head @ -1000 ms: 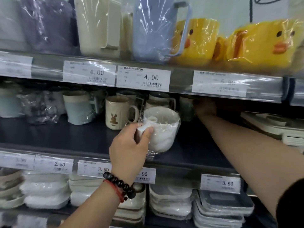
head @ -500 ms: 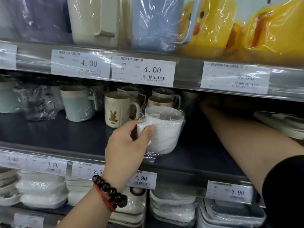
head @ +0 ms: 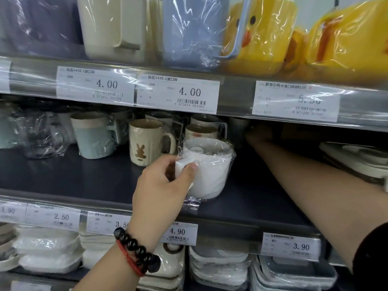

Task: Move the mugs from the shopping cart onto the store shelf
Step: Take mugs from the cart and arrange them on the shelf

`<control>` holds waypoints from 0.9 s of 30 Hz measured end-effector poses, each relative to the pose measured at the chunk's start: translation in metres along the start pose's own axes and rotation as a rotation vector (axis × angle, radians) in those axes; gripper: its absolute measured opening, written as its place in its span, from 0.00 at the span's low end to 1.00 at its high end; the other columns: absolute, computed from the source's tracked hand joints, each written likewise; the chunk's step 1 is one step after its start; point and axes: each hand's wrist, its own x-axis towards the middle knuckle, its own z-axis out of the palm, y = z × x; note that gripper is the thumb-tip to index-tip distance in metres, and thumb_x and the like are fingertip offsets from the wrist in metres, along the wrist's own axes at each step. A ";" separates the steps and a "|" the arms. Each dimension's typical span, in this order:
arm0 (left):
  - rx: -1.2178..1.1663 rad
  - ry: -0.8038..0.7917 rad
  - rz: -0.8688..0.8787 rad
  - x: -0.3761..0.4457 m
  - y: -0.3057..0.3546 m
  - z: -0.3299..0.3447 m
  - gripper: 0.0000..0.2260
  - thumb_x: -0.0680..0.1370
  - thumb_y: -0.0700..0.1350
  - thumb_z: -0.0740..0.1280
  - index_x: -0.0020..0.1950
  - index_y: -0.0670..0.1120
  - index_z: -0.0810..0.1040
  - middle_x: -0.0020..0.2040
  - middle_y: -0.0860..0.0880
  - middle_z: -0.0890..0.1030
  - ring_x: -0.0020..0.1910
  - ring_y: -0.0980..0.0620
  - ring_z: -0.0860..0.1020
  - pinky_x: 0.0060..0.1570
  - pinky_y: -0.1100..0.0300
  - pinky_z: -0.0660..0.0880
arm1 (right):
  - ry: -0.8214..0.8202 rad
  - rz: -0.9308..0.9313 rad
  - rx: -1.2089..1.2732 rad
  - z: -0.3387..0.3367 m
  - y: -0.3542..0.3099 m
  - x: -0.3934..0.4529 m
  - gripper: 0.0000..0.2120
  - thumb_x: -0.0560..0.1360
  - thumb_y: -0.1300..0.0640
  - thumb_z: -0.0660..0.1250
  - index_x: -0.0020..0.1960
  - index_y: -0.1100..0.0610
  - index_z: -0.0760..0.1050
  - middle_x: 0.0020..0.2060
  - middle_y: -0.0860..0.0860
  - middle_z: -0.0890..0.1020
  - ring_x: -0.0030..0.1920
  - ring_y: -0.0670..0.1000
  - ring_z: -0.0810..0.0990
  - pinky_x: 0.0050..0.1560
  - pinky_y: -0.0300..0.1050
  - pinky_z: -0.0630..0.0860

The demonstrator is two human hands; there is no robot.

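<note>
A white mug (head: 211, 171) wrapped in clear plastic stands near the front edge of the dark middle shelf (head: 84, 179). My left hand (head: 161, 185) grips its handle from the left, with a beaded bracelet on the wrist. My right hand (head: 259, 134) reaches deep into the shadow at the back of the same shelf, next to a pale mug (head: 238, 124); whether it holds that mug is hidden. A cream mug with a brown rabbit (head: 146, 141) stands just left of the white mug. The shopping cart is out of view.
Further wrapped mugs, one pale blue (head: 92, 136), line the shelf's back left. White trays (head: 357, 160) lie at the right. The shelf above holds tall cups and yellow duck cups (head: 262, 36). Price labels front each shelf rail. Stacked white dishes (head: 48, 253) fill the shelf below.
The view has shifted closer and slightly up. My left hand stays on the white mug's handle in about the same spot. The right arm remains stretched to the shelf's back.
</note>
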 end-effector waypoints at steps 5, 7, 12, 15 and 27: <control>-0.013 -0.134 0.007 -0.012 0.018 0.020 0.11 0.69 0.55 0.71 0.38 0.51 0.72 0.31 0.53 0.72 0.30 0.56 0.71 0.32 0.63 0.70 | 0.019 0.017 0.286 -0.023 -0.003 -0.037 0.19 0.77 0.55 0.64 0.66 0.60 0.73 0.65 0.60 0.75 0.66 0.60 0.73 0.66 0.49 0.70; -0.016 -0.203 0.027 -0.018 0.024 0.029 0.12 0.68 0.55 0.72 0.38 0.51 0.71 0.31 0.55 0.72 0.30 0.58 0.70 0.32 0.65 0.70 | 0.048 0.051 0.485 -0.046 -0.006 -0.054 0.17 0.76 0.52 0.64 0.63 0.57 0.75 0.58 0.58 0.79 0.58 0.58 0.78 0.60 0.48 0.75; 0.034 -0.391 0.066 -0.029 0.037 0.048 0.11 0.70 0.54 0.72 0.44 0.52 0.73 0.41 0.54 0.77 0.37 0.58 0.76 0.41 0.60 0.76 | 0.079 0.233 1.014 -0.100 -0.003 -0.132 0.06 0.74 0.60 0.64 0.39 0.53 0.72 0.29 0.49 0.74 0.23 0.45 0.66 0.23 0.34 0.61; 0.083 -0.494 0.133 -0.032 0.038 0.055 0.11 0.71 0.53 0.71 0.50 0.53 0.75 0.47 0.58 0.78 0.47 0.62 0.76 0.51 0.61 0.75 | 0.082 0.095 0.982 -0.117 0.000 -0.186 0.07 0.74 0.62 0.65 0.37 0.57 0.74 0.26 0.51 0.72 0.23 0.47 0.64 0.23 0.37 0.59; 0.754 -0.773 0.366 -0.012 0.017 0.004 0.19 0.70 0.65 0.65 0.57 0.60 0.73 0.52 0.60 0.75 0.52 0.56 0.75 0.49 0.54 0.76 | 0.067 -0.176 0.262 -0.106 0.019 -0.211 0.11 0.71 0.57 0.73 0.50 0.46 0.77 0.38 0.44 0.82 0.37 0.42 0.80 0.44 0.38 0.77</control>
